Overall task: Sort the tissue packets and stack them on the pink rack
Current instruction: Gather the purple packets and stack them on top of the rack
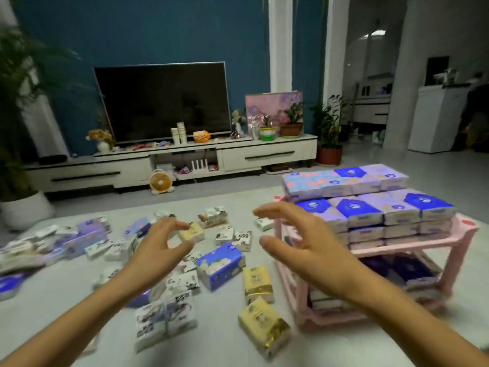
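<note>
At the near edge of the pale mat point(58, 287) a yellow packet point(263, 329) lies flat, its long axis slanting from far left to near right. Just beyond it a second yellow packet point(258, 283) points almost straight away from the person. To their left two white printed packets point(164, 319) sit side by side, and a blue flowered packet point(219, 266) lies nearer the mat's middle, its long axis running near left to far right. Above these both forearms reach forward: the left hand point(161, 247) and the right hand point(299, 242) hover apart, each with thumb and fingers spread and gently curved, holding nothing. Past the fingertips small white packets point(232, 235) lie scattered at mixed angles, and toward the mat's far left edge a blurred heap of purple and white packets point(79, 239) is piled loosely. On the mat's right side stands the pink rack point(423, 245). Its top shelf carries stacked packets point(370, 210) in blue, lilac and pale prints, laid flat in tight rows several layers high with their ends facing the rack's near edge. The lower shelf holds dark blue packets point(397, 268), too shadowed to read their direction. Beyond the mat's far edge comes grey floor with a small round fan point(160, 181) standing on it, then a long white TV stand point(264, 154) — cups, figurines and potted plants point(292, 120) along its top — bearing a dark television point(164, 102) against a teal-blue wall point(158, 30). A large leafy plant in a white pot point(21, 207) fills the far left, and a white cabinet point(436, 117) stands in the dim room at far right.
</note>
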